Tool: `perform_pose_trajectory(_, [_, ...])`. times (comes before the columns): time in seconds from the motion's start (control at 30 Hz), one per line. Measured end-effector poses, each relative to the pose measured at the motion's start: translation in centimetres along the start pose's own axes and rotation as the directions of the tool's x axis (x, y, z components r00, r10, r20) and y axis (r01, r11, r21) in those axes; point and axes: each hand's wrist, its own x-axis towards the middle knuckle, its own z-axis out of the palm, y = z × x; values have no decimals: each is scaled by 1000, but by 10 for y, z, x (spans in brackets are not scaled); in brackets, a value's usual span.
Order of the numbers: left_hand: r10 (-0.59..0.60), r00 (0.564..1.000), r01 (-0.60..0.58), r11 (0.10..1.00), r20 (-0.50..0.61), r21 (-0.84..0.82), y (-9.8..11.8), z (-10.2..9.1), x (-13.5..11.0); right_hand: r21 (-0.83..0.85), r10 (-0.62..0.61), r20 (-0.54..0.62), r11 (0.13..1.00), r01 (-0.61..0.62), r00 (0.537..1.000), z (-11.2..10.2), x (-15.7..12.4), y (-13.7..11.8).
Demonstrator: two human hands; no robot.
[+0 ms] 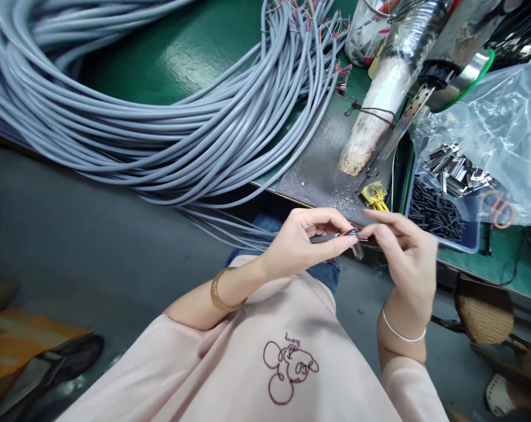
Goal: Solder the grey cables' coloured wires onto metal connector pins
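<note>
My left hand pinches the end of a grey cable between thumb and fingers, just in front of the table edge. Thin coloured wires, orange, blue and green among them, fan out of the cable's stripped end. Thumb and index finger of my right hand close at the tips of these wires. A small shiny metal piece shows just below the wire ends; what it is I cannot tell. The rest of this cable is hidden behind my left hand.
A large bundle of grey cables lies across the green table. To the right stand a wrapped white tube above a dark plate, a yellow-handled tool, and a blue bin with black sleeves and metal connectors.
</note>
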Motion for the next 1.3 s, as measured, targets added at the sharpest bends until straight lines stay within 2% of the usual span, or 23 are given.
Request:
perform_pose_trajectory(0.1, [25,999,-26,999,26,23,4,-1,-1,91,57,223,993,-79,973,-3,7,3])
perform_pose_trajectory(0.17, [28,999,-29,999,38,20,4,-2,-1,169,70,287,978,-122,955,-3,7,5])
perform_pose_trajectory(0.23, [27,998,-28,999,49,18,2,-3,-1,238,65,292,961,-138,954,-1,4,8])
perform_pose_trajectory(0.3, [21,999,-23,999,49,30,0,-3,0,249,56,224,962,-113,973,3,0,10])
perform_pose_trajectory(0.37, [20,999,-21,999,28,36,-3,-3,2,183,34,101,982,-52,994,9,-5,9])
perform_pose_trajectory(0.43, [23,1000,-23,999,-5,24,-5,-2,4,58,-21,-24,998,22,999,15,-8,6])
perform_pose_trajectory(0.5, [20,999,-20,1000,-33,0,-7,0,7,-101,-120,-126,989,107,985,20,-9,4])
perform_pose_trajectory(0.57, [-8,999,7,1000,-48,-27,-10,1,9,-222,-249,-236,955,198,939,20,-7,6])
perform_pose_trajectory(0.6, [-26,998,23,999,-56,-42,-11,1,11,-227,-311,-317,942,246,896,19,-5,8])
perform_pose_trajectory(0.7, [-63,993,55,996,-102,-75,-16,0,15,-121,-426,-583,888,444,692,12,2,17])
perform_pose_trajectory(0.73, [-66,991,57,995,-119,-81,-17,0,17,-111,-439,-628,868,485,643,10,3,20])
perform_pose_trajectory(0.77, [-67,989,56,995,-132,-85,-18,-1,18,-121,-453,-644,856,502,617,10,3,23])
perform_pose_trajectory(0.8, [-65,988,52,995,-144,-89,-18,-1,20,-150,-464,-633,859,490,620,10,2,25])
perform_pose_trajectory(0.87, [-61,985,45,994,-163,-99,-19,-2,22,-231,-477,-564,875,426,674,15,-2,27])
perform_pose_trajectory(0.93, [-58,983,40,994,-176,-105,-20,-2,25,-323,-523,-467,851,413,713,21,-6,27])
perform_pose_trajectory(1.03, [-45,982,28,995,-182,-95,-22,-1,28,-465,-628,-293,752,467,721,31,-6,27])
perform_pose_trajectory(1.1, [-22,981,5,996,-195,-84,-24,0,30,-509,-659,-226,708,490,717,35,-3,28])
perform_pose_trajectory(1.17, [-2,978,-13,997,-208,-74,-25,0,32,-504,-647,-243,721,475,723,39,1,29])
perform_pose_trajectory(1.3, [21,978,-34,998,-208,-55,-26,1,34,-413,-556,-330,812,413,763,43,5,31])
